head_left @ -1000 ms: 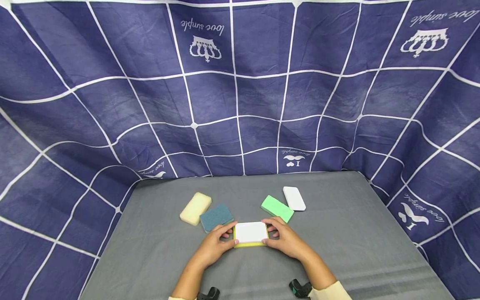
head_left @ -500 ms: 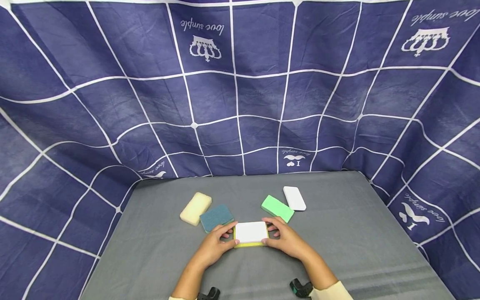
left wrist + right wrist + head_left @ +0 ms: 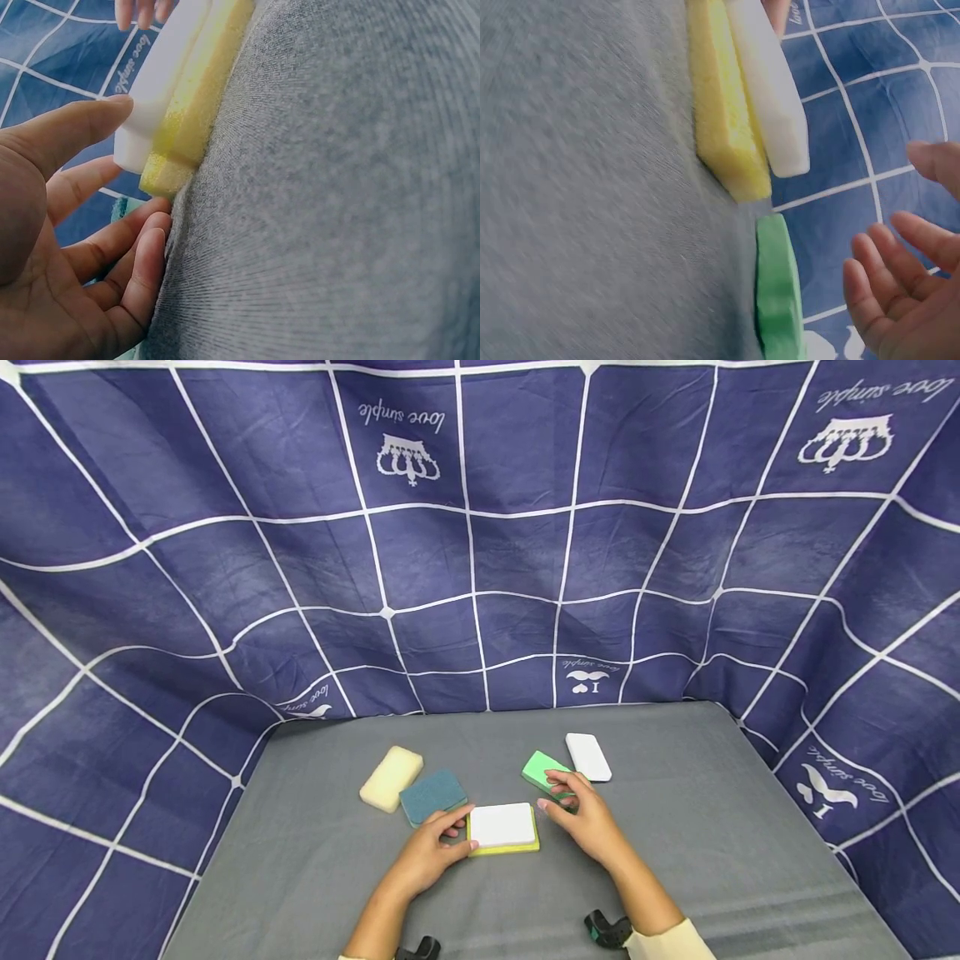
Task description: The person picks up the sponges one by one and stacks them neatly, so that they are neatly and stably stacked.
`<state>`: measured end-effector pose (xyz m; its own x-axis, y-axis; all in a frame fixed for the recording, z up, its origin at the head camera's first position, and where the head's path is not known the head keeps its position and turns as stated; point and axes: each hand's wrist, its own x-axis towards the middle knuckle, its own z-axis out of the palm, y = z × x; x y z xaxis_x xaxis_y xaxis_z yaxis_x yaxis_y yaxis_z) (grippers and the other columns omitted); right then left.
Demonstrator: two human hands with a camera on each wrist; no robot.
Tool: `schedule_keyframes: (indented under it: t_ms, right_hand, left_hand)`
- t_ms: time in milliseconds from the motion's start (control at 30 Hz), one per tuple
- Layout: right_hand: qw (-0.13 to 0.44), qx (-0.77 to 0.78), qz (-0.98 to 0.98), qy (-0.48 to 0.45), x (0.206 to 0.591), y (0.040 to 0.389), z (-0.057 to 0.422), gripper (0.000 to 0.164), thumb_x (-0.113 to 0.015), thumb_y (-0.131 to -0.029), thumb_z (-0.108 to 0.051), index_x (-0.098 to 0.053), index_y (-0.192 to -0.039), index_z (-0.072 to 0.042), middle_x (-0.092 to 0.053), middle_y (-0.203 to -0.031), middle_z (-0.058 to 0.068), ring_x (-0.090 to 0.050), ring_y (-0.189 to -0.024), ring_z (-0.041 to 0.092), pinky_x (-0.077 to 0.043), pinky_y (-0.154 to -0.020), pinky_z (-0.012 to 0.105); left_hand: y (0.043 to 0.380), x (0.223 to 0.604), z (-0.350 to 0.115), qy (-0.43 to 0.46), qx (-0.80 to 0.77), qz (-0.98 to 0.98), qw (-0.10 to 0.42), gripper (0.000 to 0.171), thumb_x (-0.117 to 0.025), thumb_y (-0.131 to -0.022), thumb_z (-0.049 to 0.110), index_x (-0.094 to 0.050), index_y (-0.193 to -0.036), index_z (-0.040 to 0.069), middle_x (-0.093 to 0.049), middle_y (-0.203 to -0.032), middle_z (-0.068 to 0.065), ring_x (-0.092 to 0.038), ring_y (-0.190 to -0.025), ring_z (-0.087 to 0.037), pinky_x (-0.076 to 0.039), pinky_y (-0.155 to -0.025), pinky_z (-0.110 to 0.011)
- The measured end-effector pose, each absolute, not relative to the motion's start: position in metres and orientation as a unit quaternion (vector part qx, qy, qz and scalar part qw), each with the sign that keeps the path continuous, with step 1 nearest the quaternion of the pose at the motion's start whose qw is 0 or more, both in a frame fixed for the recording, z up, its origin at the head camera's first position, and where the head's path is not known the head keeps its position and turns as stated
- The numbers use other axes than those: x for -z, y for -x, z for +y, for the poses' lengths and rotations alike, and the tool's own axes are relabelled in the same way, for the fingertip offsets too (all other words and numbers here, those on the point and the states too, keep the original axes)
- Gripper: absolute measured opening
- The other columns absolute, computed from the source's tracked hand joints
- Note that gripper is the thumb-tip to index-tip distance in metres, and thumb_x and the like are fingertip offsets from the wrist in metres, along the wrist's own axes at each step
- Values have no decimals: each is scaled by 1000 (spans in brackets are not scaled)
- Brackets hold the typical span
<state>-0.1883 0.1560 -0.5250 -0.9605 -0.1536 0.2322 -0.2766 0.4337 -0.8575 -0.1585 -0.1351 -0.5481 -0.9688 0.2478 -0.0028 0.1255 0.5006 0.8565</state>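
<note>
A white sponge lies flat on top of a yellow sponge near the front middle of the grey cloth. My left hand holds the left end of the white sponge, thumb at its near corner and forefinger at its far corner. In the left wrist view the other fingers curl low beside the yellow sponge. My right hand is apart from the stack, raised over a light green sponge and partly hiding it. The right wrist view shows its fingers spread and relaxed, with a gap to the green sponge.
Left of the stack lie a dark teal scouring pad and a cream sponge. A second white sponge touches or nearly touches the green one at the right. A blue checked curtain surrounds the back and sides.
My right hand has let go of the right end of the stacked sponges and moved up and right, over the green sponge. My left hand stays in place.
</note>
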Motion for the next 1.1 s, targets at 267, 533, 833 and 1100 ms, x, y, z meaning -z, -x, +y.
schedule_keyframes:
  t_ms: [267,533,833,1100]
  right_hand:
    - [93,-524,-841,-101,514,197,170,46,-77,-90,-17,-63,-132,-8,-63,-126,12,-64,-110,26,-55,-89,37]
    - [130,-506,-849,-76,516,205,178,47,-79,-88,-15,-63,-131,-3,-63,-125,17,-65,-109,32,-54,-88,40]
    - [139,-478,-867,-3,518,215,187,50,-78,-89,-17,-61,-132,2,-60,-125,19,-62,-113,33,-52,-93,43]
    - [124,-451,-883,34,524,222,198,53,-76,-90,-20,-59,-133,5,-56,-129,25,-60,-118,37,-48,-98,49]
  left_hand:
    - [158,548,-135,-106,-483,867,64,61,-77,-89,37,-58,-144,17,-62,-116,-3,-57,-101,-17,-50,-86,-26]
    - [158,547,-135,-104,-480,869,69,62,-77,-90,38,-58,-144,17,-62,-118,-4,-58,-103,-17,-51,-87,-28]
    - [158,547,-134,-102,-479,869,68,62,-77,-89,38,-58,-144,17,-62,-117,-3,-58,-103,-18,-51,-88,-29]
    - [158,547,-134,-102,-482,868,68,62,-77,-90,38,-58,-144,17,-63,-118,-4,-59,-103,-19,-51,-89,-30]
